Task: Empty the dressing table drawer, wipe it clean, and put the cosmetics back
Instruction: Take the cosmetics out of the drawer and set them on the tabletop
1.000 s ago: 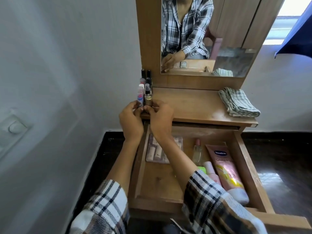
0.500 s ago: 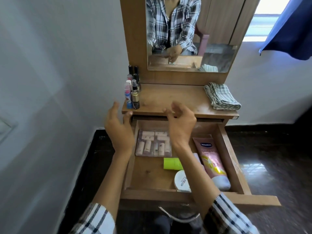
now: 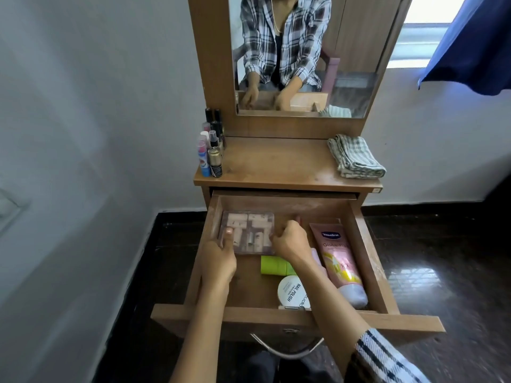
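Two hands are down inside the open drawer (image 3: 370, 261), one at each side of a clear plastic case (image 3: 247, 233) of small beige cosmetics lying in its far-left corner. Left hand (image 3: 218, 258): thumb (image 3: 228, 234) lies on the case's near-left part, fingers curled round its left edge, gripping it. Right hand (image 3: 290, 241): fingers curled at the case's right edge, touching it; whether they have closed under the edge cannot be told. Case appears flat on the drawer floor.

Other drawer contents:
- green cylinder (image 3: 276, 265) on its side, just nearer than the case, partly under the right wrist.
- round white pot (image 3: 293, 293) near the front wall; lid reads "NAIL POLISH", remaining print too small to read.
- pink tube (image 3: 338, 261) along the right side, cap toward the front; "Vaseline" logo legible, text below it only partly legible.

On the tabletop (image 3: 276, 164): cluster of small bottles (image 3: 211, 150) at the left edge, labels unreadable; folded checked cloth (image 3: 355, 157) at the right. Mirror (image 3: 301, 53) above.
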### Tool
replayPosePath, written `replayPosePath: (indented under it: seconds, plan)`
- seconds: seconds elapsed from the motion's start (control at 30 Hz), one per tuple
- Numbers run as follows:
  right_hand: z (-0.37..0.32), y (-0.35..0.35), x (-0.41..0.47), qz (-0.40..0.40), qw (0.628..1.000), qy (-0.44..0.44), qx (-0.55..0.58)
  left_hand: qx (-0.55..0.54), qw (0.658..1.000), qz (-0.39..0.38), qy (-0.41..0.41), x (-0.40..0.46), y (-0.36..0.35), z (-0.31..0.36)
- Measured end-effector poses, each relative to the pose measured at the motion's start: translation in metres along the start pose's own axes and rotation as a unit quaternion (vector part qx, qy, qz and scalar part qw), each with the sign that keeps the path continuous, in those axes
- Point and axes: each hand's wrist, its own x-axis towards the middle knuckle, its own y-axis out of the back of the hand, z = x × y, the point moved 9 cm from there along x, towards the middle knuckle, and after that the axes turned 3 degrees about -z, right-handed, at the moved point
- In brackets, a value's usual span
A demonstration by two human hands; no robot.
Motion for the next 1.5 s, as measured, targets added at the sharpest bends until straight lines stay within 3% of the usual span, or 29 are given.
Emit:
replayPosePath:
  seconds: [0.17, 0.33, 0.6, 0.83, 1.0, 1.13, 1.3, 1.5]
  plan:
    - [0.007, -0.019, 0.010, -0.051, 0.999, -0.013, 0.001, -0.044, 0.999, -0.022, -0.011, 0.002, -0.005, -0.001]
    - [0.016, -0.018, 0.015, -0.043, 0.993, -0.054, 0.092, -0.114, 0.991, -0.075, -0.014, -0.009, -0.013, 0.006]
    - [0.018, -0.009, 0.013, -0.028, 0.982, -0.089, 0.162, -0.150, 0.975, -0.126, 0.102, 0.000, -0.032, -0.023]
    - [0.005, -0.022, 0.004, -0.113, 0.901, -0.098, 0.406, -0.267, 0.941, -0.129, 0.166, -0.001, -0.038, -0.025]
    - [-0.001, -0.010, -0.007, -0.092, 0.936, -0.063, 0.334, -0.264, 0.937, -0.140, 0.179, -0.005, -0.038, -0.028]
    - [-0.001, 0.011, -0.020, -0.095, 0.924, -0.066, 0.365, -0.267, 0.941, -0.144, 0.151, -0.009, -0.032, -0.023]
    - [-0.003, 0.049, -0.041, -0.106, 0.901, -0.057, 0.417, -0.268, 0.952, -0.141, 0.044, -0.018, -0.018, 0.009]
    - [-0.031, 0.079, -0.053, -0.130, 0.888, 0.018, 0.440, -0.252, 0.964, -0.071, -0.042, -0.033, -0.004, 0.044]
